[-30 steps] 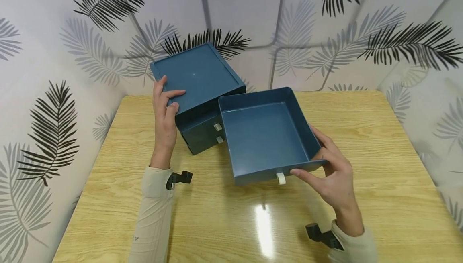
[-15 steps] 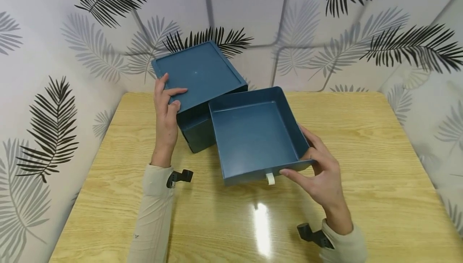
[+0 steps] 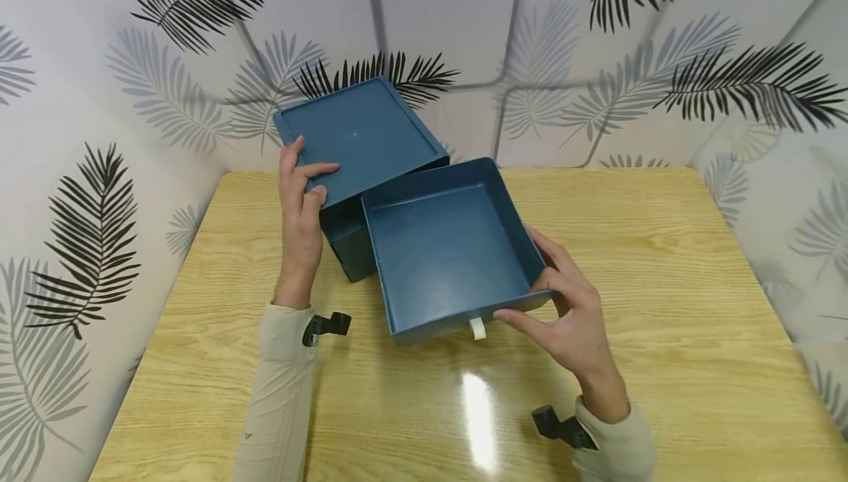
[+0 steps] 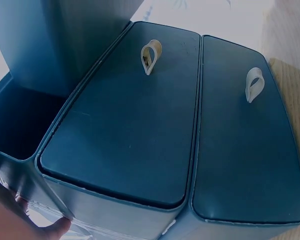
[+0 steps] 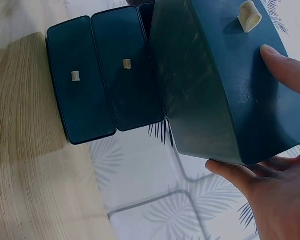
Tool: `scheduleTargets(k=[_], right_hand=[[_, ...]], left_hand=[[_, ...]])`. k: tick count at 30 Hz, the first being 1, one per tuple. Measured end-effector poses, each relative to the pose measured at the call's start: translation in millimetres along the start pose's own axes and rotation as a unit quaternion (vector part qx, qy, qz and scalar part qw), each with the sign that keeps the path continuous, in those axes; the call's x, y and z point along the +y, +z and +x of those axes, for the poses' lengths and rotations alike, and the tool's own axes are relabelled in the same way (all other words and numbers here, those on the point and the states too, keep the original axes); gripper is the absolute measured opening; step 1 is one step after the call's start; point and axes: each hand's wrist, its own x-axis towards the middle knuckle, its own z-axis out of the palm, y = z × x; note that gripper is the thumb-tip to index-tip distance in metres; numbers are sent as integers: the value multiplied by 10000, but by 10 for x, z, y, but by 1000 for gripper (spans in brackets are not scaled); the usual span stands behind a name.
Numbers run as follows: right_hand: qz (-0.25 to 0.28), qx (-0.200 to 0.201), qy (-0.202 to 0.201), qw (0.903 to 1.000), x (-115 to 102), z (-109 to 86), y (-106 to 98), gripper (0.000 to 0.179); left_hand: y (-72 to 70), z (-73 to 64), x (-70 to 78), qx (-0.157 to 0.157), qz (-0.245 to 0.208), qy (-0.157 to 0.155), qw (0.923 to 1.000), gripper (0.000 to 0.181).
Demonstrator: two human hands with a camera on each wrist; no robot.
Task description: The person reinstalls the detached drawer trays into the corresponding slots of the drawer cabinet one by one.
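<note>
A blue drawer cabinet [image 3: 358, 136] stands toward the back of the table, its top compartment open at the front. My left hand [image 3: 301, 217] lies on the cabinet's left edge, fingers spread over the top and side. In my right hand [image 3: 570, 309] I hold an empty blue drawer [image 3: 450, 254] by its front right corner, the thumb on the front panel. The drawer's back left corner is at the compartment's opening, at an angle to the cabinet. A white pull tab [image 3: 478, 328] hangs from its front. The left wrist view shows two shut lower drawers [image 4: 125, 115] with pale loop tabs.
All this is on a light wood table [image 3: 662, 283] with a glare spot near the front. A wall covering with a leaf pattern [image 3: 596, 62] rises behind and at both sides. Small black cameras [image 3: 334, 324] are strapped to both wrists.
My right hand has moved the drawer left, bringing its back left corner over to the cabinet's opening and covering the lower drawers' tabs in the head view. My left hand stays on the cabinet.
</note>
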Motion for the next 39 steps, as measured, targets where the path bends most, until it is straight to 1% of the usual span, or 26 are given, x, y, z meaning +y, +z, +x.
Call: scheduleTargets(k=[9, 24, 33, 39], right_hand=[[-29, -109, -85, 9999, 19, 35, 78, 44], [-213, -251, 251, 9991, -7, 37, 165, 48], [-203, -339, 239, 9989, -12, 35, 202, 48], [-119, -366, 175, 9991, -7, 38, 204, 45]], left_hand=[[-1, 8, 4, 21, 38, 18, 10000, 42], [9, 10, 19, 65, 77, -31, 9999, 41], [34, 21, 43, 97, 53, -85, 9999, 42], [25, 12, 13, 83, 64, -28, 9999, 42]])
